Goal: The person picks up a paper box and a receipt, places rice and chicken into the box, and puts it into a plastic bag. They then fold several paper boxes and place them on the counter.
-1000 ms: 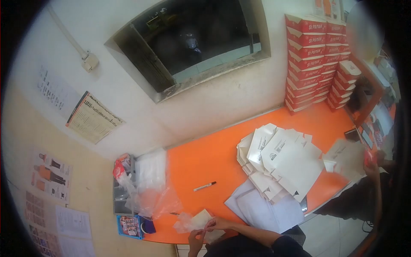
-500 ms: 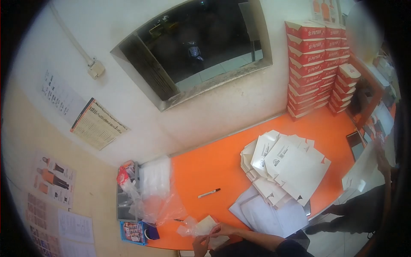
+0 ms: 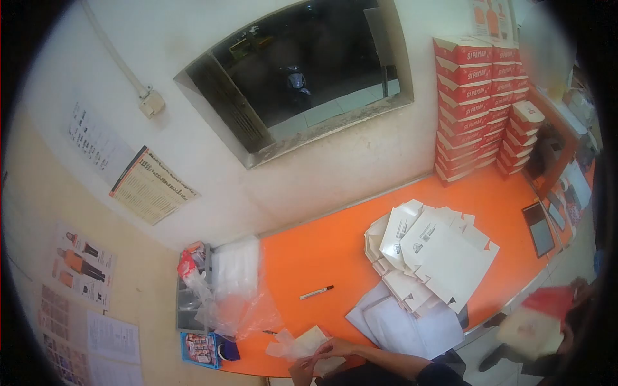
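Note:
At the front edge of the orange table (image 3: 290,257), my left hand (image 3: 302,371) and my right hand (image 3: 338,348) are close together. Their fingers are closed around something too small to make out, beside a pale block-like item (image 3: 310,341) in clear plastic. A marker (image 3: 316,293) lies on the table above my hands. To their right are a white plastic stack (image 3: 412,325) and a pile of flat white cartons (image 3: 444,248).
Red and white boxes (image 3: 463,109) stand stacked at the back right. Grey trays (image 3: 187,299), plastic bags (image 3: 235,270) and a blue basket (image 3: 198,349) sit at the left. At the right, another person holds a red and cream item (image 3: 534,325).
The view has shifted slightly. At the right, a red and cream item has come into view by the other person, whose white sheet no longer shows. My hands have barely moved.

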The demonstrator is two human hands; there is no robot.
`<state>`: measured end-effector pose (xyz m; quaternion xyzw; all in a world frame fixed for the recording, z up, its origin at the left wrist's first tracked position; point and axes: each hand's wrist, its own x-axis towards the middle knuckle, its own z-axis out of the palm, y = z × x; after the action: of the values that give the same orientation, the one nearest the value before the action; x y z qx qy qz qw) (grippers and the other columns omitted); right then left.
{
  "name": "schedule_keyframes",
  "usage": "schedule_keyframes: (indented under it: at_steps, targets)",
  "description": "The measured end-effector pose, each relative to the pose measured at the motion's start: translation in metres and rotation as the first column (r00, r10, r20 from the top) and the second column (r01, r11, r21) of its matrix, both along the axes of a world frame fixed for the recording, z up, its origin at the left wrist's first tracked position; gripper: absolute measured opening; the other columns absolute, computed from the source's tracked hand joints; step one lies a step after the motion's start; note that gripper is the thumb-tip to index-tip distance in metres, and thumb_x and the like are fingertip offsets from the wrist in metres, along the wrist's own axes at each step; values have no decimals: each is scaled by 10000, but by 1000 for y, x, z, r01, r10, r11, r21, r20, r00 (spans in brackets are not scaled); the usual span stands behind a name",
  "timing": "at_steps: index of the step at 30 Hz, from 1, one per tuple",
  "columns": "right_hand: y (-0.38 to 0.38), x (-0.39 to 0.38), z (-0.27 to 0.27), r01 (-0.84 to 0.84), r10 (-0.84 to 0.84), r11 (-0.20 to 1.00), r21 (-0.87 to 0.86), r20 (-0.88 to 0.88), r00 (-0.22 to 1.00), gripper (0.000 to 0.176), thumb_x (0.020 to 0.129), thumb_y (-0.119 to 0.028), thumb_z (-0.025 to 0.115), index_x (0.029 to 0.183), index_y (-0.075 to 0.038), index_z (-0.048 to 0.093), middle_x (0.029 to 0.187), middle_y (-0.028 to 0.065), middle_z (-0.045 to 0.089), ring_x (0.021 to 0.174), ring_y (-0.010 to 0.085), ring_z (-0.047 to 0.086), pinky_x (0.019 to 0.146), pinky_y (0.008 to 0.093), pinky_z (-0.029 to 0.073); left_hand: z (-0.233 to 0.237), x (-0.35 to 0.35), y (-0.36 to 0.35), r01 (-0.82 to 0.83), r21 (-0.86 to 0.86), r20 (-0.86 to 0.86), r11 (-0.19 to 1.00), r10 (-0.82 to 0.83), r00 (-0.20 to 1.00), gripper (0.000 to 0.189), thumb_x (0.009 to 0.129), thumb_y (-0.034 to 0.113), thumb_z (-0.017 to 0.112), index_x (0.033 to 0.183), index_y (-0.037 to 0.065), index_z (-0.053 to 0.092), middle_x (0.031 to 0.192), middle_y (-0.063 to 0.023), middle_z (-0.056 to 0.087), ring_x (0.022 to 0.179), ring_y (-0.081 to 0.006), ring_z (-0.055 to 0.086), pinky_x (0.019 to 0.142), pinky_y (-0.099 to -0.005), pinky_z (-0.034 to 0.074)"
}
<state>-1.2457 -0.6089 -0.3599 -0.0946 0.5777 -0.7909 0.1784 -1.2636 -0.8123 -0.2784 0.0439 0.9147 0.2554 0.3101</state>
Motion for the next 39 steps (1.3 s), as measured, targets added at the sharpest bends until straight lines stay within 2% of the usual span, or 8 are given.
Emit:
schedule_keyframes:
  at_steps: [3, 9, 15, 23, 26, 32, 34, 39]
  targets:
    - [-3, 1, 3, 41, -26, 978, 203, -73, 997, 230, 912, -250, 683, 1049, -69, 723, 971, 53, 717, 913, 132, 644, 836, 302, 511, -7, 16, 16, -36, 493, -331, 870, 225, 917, 112, 793, 15, 761, 877, -22, 697, 918, -116, 677, 874, -180, 681, 784, -299, 589]
    - [3, 20, 28, 46, -45, 907, 419, -14, 999, 333, 933, -355, 622, 1045, -53, 707, 948, 103, 704, 891, 195, 644, 813, 351, 506, -6, 6, 19, 311, 131, -824, 941, -71, 562, 85, 768, 84, 744, 805, 40, 682, 793, -111, 652, 782, -287, 626, 733, -358, 508]
    - [4, 29, 37, 103, -117, 907, 408, 10, 993, 336, 948, -324, 589, 1038, -10, 670, 922, 168, 701, 847, 253, 666, 779, 389, 504, -6, -5, 25, 72, 219, -567, 973, 67, 821, 237, 754, 224, 771, 844, 55, 632, 835, -97, 631, 754, -309, 629, 690, -381, 513]
    - [33, 37, 56, 332, -354, 904, 268, 40, 934, 253, 944, -238, 611, 1066, -19, 649, 945, 130, 705, 869, 229, 675, 796, 352, 526, -12, -17, 18, 259, 202, -441, 945, -148, 885, 349, 772, 228, 765, 1031, 25, 649, 970, -162, 658, 922, -352, 637, 826, -436, 502]
    - [78, 59, 75, 591, -614, 716, 372, -67, 787, 184, 934, -137, 613, 1065, -11, 638, 969, 129, 689, 887, 239, 674, 811, 341, 529, -33, -25, 11, 654, -231, -768, 721, -547, 332, 343, 814, 192, 709, 1095, 9, 633, 1029, -194, 657, 1051, -378, 603, 940, -467, 460]
    - [128, 150, 74, 834, -851, 220, 506, -318, 417, 148, 884, -40, 620, 1030, -22, 637, 930, 147, 652, 819, 278, 651, 736, 338, 521, 8, -42, 48, 333, 601, -436, 726, -51, 898, 366, 798, 107, 652, 1139, -7, 584, 1107, -196, 645, 1099, -346, 600, 964, -444, 452]
    - [126, 174, 65, 794, -847, 155, 588, -335, 413, 166, 871, -47, 628, 1035, -25, 626, 925, 145, 629, 790, 284, 633, 709, 348, 514, -15, -95, 43, 509, 148, -714, 848, -264, 648, 394, 856, 145, 620, 1214, -10, 561, 1178, -179, 618, 1114, -335, 587, 960, -450, 455]
    - [109, 201, 32, 770, -776, -6, 637, -489, 399, 219, 827, -42, 640, 1044, -37, 608, 952, 146, 584, 846, 292, 597, 755, 378, 496, 69, -162, 148, 435, 440, -634, 785, -72, 770, 285, 845, 28, 605, 1126, -14, 582, 1019, -169, 662, 947, -340, 642, 831, -396, 494]
